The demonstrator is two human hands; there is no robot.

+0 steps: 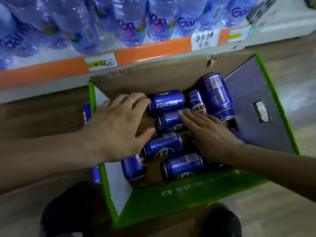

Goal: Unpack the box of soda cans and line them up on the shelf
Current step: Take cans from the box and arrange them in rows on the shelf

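hands (162,127) reach over blue cans (166,103) inside box (188,190).

The light was dim and bluish, with soft glare on the cans (165,104) and bottles (130,21). Edges bowed from the wide lens, and the whole view was slightly blurred.

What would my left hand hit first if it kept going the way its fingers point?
Most likely the can lying on its side with the Pepsi lettering showing. The left hand has its fingers stretched out, the fingertips right at that can's end. Depth is hard to judge, so it may already touch.
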